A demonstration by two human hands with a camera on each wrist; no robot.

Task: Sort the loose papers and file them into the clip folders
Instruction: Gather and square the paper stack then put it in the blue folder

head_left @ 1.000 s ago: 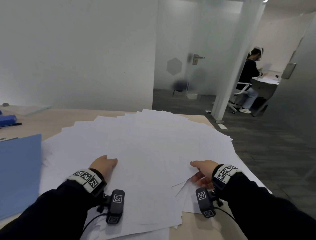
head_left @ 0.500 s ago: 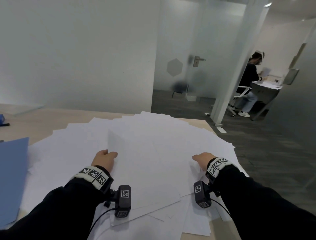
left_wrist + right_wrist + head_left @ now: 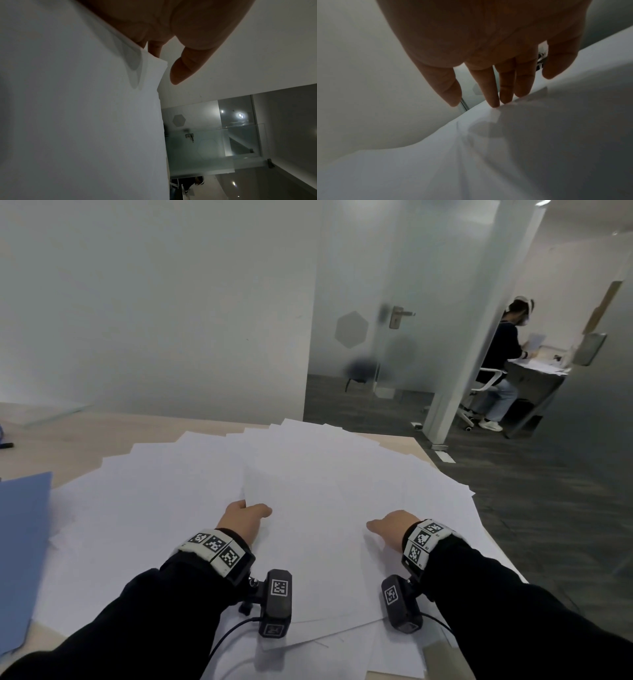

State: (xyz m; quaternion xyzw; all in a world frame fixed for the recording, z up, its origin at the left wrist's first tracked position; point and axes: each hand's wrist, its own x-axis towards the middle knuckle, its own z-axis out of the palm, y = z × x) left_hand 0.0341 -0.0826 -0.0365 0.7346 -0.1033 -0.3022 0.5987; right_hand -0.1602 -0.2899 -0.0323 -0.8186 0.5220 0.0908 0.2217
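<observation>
Loose white papers (image 3: 325,474) lie fanned across the wooden table (image 3: 102,436). A top bunch (image 3: 315,542) sits between my hands, its left edge lifted. My left hand (image 3: 245,515) is at that edge. In the left wrist view its fingers are hidden behind the sheets (image 3: 85,108) and the thumb (image 3: 185,67) stands just clear of the edge. My right hand (image 3: 390,525) is at the bunch's right side, and its straight fingertips (image 3: 494,104) touch a raised fold of paper (image 3: 505,148). A blue folder (image 3: 20,559) lies at the left.
The table's right edge (image 3: 421,446) drops to dark carpet. A glass door and pillar stand behind. Another person (image 3: 503,361) sits at a far desk on the right. A dark pen (image 3: 7,445) lies at the far left of the table.
Both hands have moved inward toward each other across the papers. The sheets between them have drawn together and the bunch's left edge has lifted.
</observation>
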